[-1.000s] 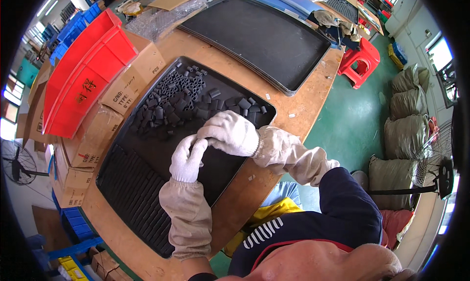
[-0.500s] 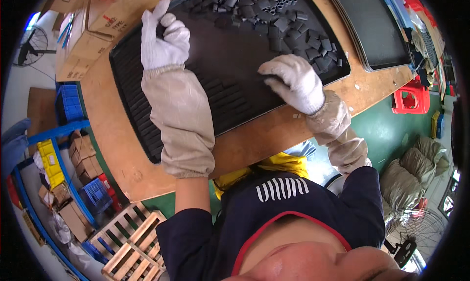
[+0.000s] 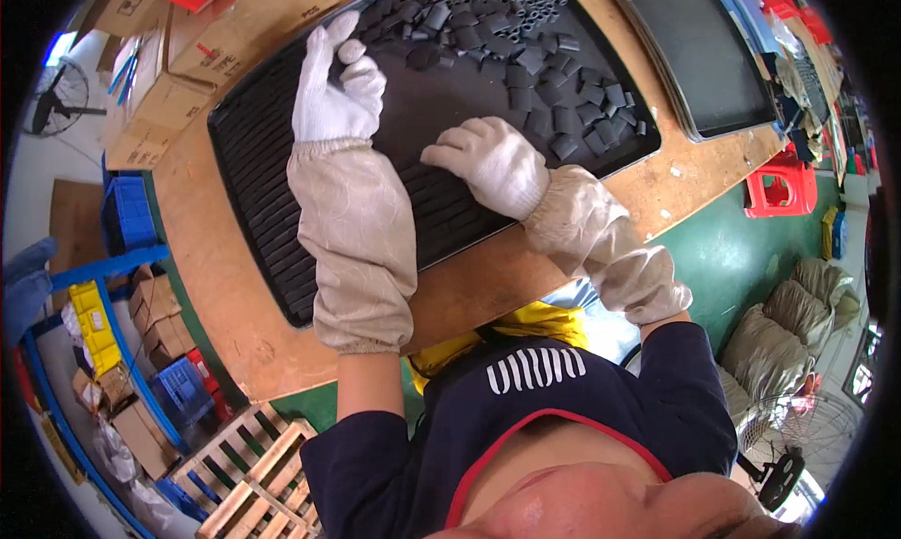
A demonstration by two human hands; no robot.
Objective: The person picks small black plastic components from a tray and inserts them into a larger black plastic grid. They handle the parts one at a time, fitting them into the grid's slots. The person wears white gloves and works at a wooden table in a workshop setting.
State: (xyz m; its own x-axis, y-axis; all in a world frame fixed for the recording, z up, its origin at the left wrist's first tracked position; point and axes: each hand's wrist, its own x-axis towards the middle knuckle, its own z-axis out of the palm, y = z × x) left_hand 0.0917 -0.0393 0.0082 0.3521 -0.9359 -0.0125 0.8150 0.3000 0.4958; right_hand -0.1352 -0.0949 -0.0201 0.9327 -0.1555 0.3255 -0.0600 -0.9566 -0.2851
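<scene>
Both my hands wear white knit gloves, with beige sleeve covers on the forearms. A large black tray lies before me. Rows of short black tube pieces line its left and near side. Loose black tube pieces are scattered at its far right. My left hand hovers over the tray's far left, its fingers apart and partly bent, nothing visible in them. My right hand is over the near rows, fingers bent together and pointing left. Its thumb and whatever lies under the fingers are hidden.
Cardboard boxes stand along the tray's far left edge on the wooden table. More black trays are stacked at the right. A red stool stands beyond the table. A wooden pallet lies on the floor at lower left.
My right hand has moved left and slightly nearer, from beside the loose pieces to the rows. My left hand has shifted slightly right, its fingers much the same.
</scene>
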